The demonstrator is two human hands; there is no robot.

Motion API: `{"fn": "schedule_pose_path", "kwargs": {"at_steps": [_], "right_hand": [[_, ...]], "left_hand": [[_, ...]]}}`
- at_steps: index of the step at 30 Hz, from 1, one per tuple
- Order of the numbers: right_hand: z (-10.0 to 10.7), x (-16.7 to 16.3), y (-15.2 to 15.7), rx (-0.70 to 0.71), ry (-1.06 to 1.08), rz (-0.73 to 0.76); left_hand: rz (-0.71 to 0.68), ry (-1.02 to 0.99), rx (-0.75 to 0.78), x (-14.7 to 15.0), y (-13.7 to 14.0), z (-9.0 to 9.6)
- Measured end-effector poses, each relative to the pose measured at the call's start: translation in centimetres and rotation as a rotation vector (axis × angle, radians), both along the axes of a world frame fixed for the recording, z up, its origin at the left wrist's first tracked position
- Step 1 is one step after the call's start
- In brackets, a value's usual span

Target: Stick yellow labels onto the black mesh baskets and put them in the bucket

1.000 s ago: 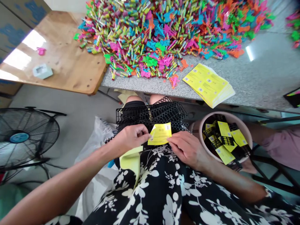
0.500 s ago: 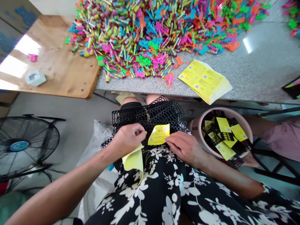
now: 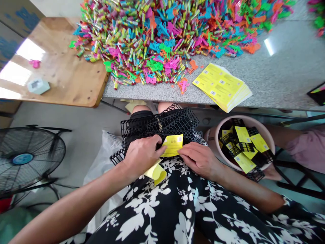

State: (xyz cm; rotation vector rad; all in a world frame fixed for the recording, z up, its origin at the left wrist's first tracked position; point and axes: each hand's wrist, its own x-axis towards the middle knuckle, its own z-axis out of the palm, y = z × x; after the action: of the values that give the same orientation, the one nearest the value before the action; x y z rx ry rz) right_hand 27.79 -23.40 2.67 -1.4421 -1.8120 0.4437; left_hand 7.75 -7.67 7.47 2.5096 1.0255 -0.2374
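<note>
Since the last frame: left hand (image 3: 142, 153) shifted right, back onto the label (image 3: 173, 145); yellow strip (image 3: 156, 173) swung right with it. Right hand (image 3: 199, 160) basically static.

Label sits between both hands above the lap, in front of the black racks (image 3: 175, 122). Right: fingertips pinching its lower right corner. Left: thumb and forefinger at its left edge, strip hanging below the palm; can't tell whether they grip the label or just press on it. Can't tell if the label is stuck to anything underneath.

Status, my read: mid-step on this one. Done: several racks with yellow labels on them in the bucket (image 3: 216, 139). Left: racks on the lap, no labels visible on them, count unclear from the overlap. Stack of label sheets (image 3: 220, 83) on the bench (image 3: 281, 76), so supply looks fine.
</note>
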Motion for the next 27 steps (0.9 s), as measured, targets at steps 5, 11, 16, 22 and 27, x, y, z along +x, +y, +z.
{"fn": "schedule_pose_path", "kwargs": {"at_steps": [5,11,16,22,27], "right_hand": [[-0.5,0.2,-0.3,-0.012,0.038,-0.003],[-1.3,0.7,-0.3,0.0,0.082,0.015],[-1.6,1.1,-0.3,0.026,0.18,0.057],[-1.7,1.0,-0.6,0.009,0.205,0.017],[-1.7,1.0,-0.5,0.004,0.167,0.007]], "left_hand": [[0.044,-0.046,-0.101,0.1,0.9,-0.3],[-0.002,-0.05,-0.198,-0.1,1.5,-0.5],[0.033,-0.074,-0.26,-0.1,1.6,-0.5],[0.028,-0.14,-0.295,-0.6,2.1,-1.2],[0.107,-0.106,-0.271,0.0,1.8,-1.0]]}}
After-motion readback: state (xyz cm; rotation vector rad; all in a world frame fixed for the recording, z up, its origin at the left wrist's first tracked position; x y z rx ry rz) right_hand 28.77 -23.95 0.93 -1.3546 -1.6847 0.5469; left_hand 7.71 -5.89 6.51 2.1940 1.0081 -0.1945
